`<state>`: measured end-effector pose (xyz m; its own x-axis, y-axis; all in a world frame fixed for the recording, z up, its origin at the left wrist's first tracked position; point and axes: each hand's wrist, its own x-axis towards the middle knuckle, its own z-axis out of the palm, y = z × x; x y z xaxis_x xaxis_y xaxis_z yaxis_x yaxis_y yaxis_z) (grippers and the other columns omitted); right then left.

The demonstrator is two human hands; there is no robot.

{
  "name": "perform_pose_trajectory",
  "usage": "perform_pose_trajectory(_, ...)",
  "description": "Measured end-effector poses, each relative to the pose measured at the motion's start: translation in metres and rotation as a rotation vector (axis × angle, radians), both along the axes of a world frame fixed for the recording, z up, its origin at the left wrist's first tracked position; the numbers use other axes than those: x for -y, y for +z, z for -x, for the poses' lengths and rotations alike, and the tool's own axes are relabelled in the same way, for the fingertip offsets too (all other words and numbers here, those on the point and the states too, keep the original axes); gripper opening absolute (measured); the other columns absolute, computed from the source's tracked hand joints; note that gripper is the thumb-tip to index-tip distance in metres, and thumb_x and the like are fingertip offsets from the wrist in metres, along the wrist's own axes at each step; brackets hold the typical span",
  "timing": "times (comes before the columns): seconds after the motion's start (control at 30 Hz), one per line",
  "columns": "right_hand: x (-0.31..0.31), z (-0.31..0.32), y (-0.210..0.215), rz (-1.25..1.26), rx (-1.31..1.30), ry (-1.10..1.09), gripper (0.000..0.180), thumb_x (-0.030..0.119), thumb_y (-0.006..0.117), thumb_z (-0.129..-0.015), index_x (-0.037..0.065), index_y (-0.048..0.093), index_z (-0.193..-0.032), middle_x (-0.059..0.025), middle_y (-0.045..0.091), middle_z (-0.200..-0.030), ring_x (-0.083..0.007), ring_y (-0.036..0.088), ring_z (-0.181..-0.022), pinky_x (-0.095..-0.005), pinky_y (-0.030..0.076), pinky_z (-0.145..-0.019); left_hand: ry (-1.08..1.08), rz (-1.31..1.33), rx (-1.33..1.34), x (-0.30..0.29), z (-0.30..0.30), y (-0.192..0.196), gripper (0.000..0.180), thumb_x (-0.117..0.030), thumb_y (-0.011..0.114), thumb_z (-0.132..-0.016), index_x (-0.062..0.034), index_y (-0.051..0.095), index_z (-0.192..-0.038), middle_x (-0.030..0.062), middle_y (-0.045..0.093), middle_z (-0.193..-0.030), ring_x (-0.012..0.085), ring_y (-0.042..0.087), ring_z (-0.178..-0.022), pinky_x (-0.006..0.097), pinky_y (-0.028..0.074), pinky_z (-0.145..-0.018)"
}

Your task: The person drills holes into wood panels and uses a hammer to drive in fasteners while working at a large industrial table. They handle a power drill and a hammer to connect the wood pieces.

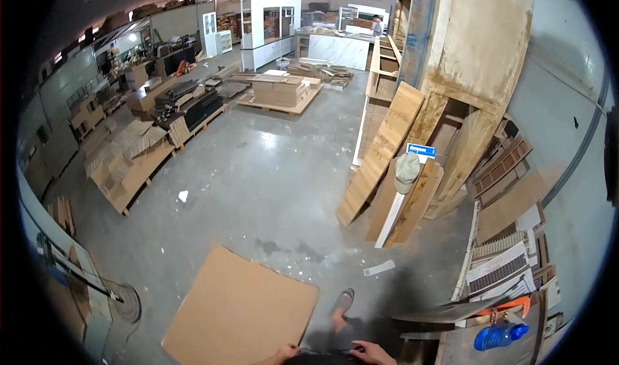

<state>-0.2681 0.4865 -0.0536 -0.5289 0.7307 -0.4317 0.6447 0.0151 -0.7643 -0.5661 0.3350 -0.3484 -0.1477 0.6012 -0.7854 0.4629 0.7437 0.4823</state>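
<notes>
One brown board (242,300) at seven o'clock, if loose, could trip our sandalled foot (342,305); left hand (287,351), right hand (372,353): we cannot tell either grip.

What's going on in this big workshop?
A person is standing with the left hand at the near edge of a large brown sheet; whether it grips the sheet is hard to tell. The right hand is near the body, with nothing visible in it. To the right, a cap hangs on leaning boards, and a blue bottle lies nearer. Someone else is far back.
</notes>
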Motion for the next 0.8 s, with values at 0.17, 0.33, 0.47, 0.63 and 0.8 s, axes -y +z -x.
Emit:
perform_pose_trajectory(0.17, -0.147, 0.024, -0.004, 0.071, -0.03, -0.001, 0.047, 0.026, 0.071, -0.088, 0.007, 0.059, -0.129, -0.0184, 0.07, -0.104, -0.0248, 0.069, -0.091, -0.0384, 0.055, -0.079, 0.056, -0.071, 0.043, -0.129, 0.023, 0.1, 0.048, -0.04, 0.06, -0.089, -0.0029, 0.065, -0.12, 0.0193, 0.07, -0.105, 0.0263, 0.066, -0.095, 0.041, 0.053, -0.083)
perform_pose_trajectory(0.33, -0.334, 0.062, -0.028, -0.074, 0.056, 0.195, 0.055, 0.049, 0.063, -0.088, 0.011, 0.059, -0.127, -0.0147, 0.07, -0.104, -0.0325, 0.067, -0.098, -0.04, 0.053, -0.085, 0.176, -0.167, 0.052, -0.247, 0.054, 0.1, 0.039, -0.034, 0.06, -0.091, -0.0001, 0.068, -0.108, 0.0167, 0.071, -0.097, 0.0257, 0.066, -0.083, 0.04, 0.053, -0.072)
perform_pose_trajectory(0.47, -0.484, 0.124, 0.015, -0.092, -0.085, -0.022, 0.059, 0.042, 0.07, -0.086, 0.006, 0.058, -0.13, -0.0133, 0.066, -0.122, -0.0257, 0.065, -0.11, -0.0338, 0.051, -0.093, 0.237, -0.081, 0.013, -0.37, 0.096, 0.18, 0.046, -0.039, 0.056, -0.094, -0.0017, 0.061, -0.121, 0.0176, 0.066, -0.113, 0.0281, 0.064, -0.097, 0.043, 0.053, -0.079)
perform_pose_trajectory(0.63, -0.626, 0.254, 0.013, -0.019, -0.214, -0.036, 0.049, 0.031, 0.069, -0.091, 0.005, 0.058, -0.131, -0.0111, 0.069, -0.112, -0.0162, 0.065, -0.1, -0.0307, 0.051, -0.09, 0.38, -0.044, -0.044, -0.454, 0.177, 0.161, 0.05, -0.043, 0.054, -0.094, -0.0059, 0.056, -0.128, 0.0171, 0.064, -0.119, 0.0285, 0.061, -0.102, 0.044, 0.051, -0.083)
perform_pose_trajectory(0.8, -0.754, 0.35, -0.062, -0.083, -0.214, 0.305, 0.056, 0.045, 0.062, -0.093, 0.007, 0.057, -0.133, -0.0109, 0.068, -0.113, -0.0233, 0.065, -0.104, -0.035, 0.05, -0.093, 0.444, 0.046, -0.005, -0.547, 0.25, 0.138, 0.054, -0.047, 0.052, -0.094, -0.0101, 0.051, -0.134, 0.0167, 0.061, -0.124, 0.029, 0.059, -0.107, 0.046, 0.048, -0.088)
